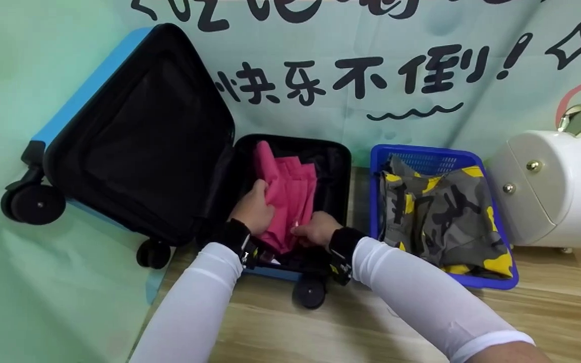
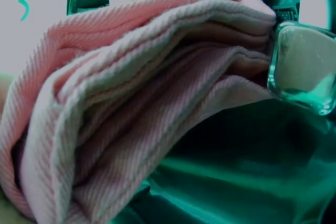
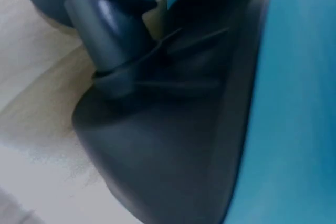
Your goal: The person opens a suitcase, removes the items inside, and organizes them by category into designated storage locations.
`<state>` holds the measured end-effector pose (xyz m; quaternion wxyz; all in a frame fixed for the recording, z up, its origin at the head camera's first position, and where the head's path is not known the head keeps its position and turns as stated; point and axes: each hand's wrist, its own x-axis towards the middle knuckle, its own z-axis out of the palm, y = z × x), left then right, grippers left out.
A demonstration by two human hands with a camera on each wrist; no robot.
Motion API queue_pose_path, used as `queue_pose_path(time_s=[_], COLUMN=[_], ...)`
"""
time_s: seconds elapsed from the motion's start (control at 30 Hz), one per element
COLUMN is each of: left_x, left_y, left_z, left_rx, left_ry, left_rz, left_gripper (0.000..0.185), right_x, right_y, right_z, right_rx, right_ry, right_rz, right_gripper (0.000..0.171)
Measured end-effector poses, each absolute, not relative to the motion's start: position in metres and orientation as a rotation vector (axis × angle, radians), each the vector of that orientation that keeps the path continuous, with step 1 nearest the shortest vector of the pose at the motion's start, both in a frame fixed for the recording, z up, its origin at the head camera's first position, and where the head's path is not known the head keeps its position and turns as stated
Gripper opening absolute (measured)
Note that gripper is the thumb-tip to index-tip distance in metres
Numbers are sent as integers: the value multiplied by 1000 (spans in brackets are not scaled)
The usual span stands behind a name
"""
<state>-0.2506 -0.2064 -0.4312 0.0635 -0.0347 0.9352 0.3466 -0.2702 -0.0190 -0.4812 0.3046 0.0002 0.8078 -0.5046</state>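
Wooden tabletop (image 1: pixel 547 297) meets a green lettered backdrop (image 1: pixel 321 60).

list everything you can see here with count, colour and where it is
suitcase: 1, blue shell with black lining, lying open at the left end of the table, lid propped against the backdrop
suitcase wheels: 3 in view, black, at the case's near and left corners
pink garment: 1, pink, folded, in the suitcase's lower half
basket: 1, blue plastic, right of the suitcase
camouflage garment: 1, grey, black and yellow, piled in the basket
white case: 1, white with gold studs, far right
table: 1, light wood
backdrop: 1, pale green with black lettering, behind everything
left hand: 1, grips the pink garment's left edge
right hand: 1, pinches its lower right edge
sleeves: 2, white, with black wrist straps
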Motion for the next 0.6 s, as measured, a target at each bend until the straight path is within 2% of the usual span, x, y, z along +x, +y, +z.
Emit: queue_pose_path(time_s=[0.23,0.43,0.6], left_x=[-250,-249,-248], left_y=[-203,-201,-204], left_z=[-432,-430,-426], left_rx=[-50,-18,10], left_ry=[2832,2847,2858], left_rz=[1037,1055,1087], left_gripper=[37,38,35], right_x=[-274,-275,-273], right_y=[-20,-18,-17], right_z=[-486,-486,-483], right_rx=[-1,-11,22], right_ry=[2158,2260,2271], right_rz=[-1287,-1243,-1320], right_gripper=[24,9,8])
